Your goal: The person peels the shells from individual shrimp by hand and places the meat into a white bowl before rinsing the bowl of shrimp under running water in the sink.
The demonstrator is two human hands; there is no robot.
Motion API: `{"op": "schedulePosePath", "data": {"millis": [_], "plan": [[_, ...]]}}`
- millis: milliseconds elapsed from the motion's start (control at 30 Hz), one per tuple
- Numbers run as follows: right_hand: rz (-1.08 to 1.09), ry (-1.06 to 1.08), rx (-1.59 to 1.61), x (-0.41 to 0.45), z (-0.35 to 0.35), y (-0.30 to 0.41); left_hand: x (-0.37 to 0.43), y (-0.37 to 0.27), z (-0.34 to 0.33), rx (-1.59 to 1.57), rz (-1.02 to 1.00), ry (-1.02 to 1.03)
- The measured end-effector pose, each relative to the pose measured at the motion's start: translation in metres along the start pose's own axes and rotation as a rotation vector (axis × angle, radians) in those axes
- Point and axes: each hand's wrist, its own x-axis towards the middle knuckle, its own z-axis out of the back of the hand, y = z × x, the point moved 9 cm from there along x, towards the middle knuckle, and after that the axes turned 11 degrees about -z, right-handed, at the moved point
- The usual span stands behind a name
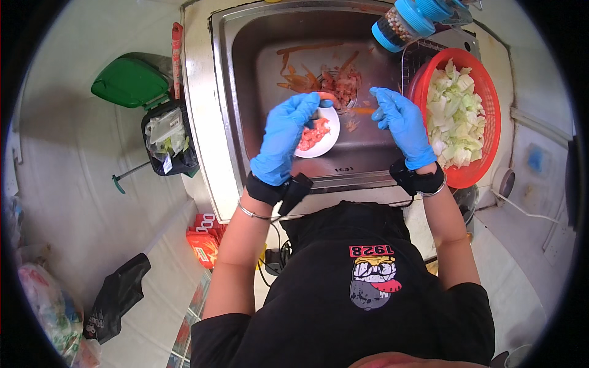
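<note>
My left hand (287, 133), in a blue glove, grips a small pinkish-orange piece (327, 97) that looks like a shrimp, above a white bowl (333, 131). Peeled pink shrimp-like pieces (314, 135) lie in the bowl, which my left hand partly covers. My right hand (402, 122), also gloved in blue, is over the right part of the stainless steel sink (363, 158); its fingers are bent, and whether they hold something is unclear. Beyond both hands, a heap of reddish shells and scraps (341, 85) lies around the drain, with orange peelings (294, 80) beside it.
A red plastic colander (493, 115) of chopped cabbage (458, 115) stands right of the sink. Jars with blue lids (402, 25) are at the upper right, near a wire rack (412, 62). To the left, a small bin (168, 138) has its green lid (131, 83) raised.
</note>
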Motion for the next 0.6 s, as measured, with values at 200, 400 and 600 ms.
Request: {"op": "schedulePosePath", "data": {"millis": [200,400,600], "plan": [[-0.041,-0.028,0.007,-0.001,0.005,-0.015,0.029,0.046,0.048,0.965,-0.084,0.117],[-0.02,0.036,-0.022,-0.013,-0.001,-0.026,0.052,0.103,0.045,1.488,-0.135,0.298],[-0.081,0.056,0.008,-0.024,0.002,-0.04,0.049,0.18,0.035,1.623,-0.215,0.571]]}}
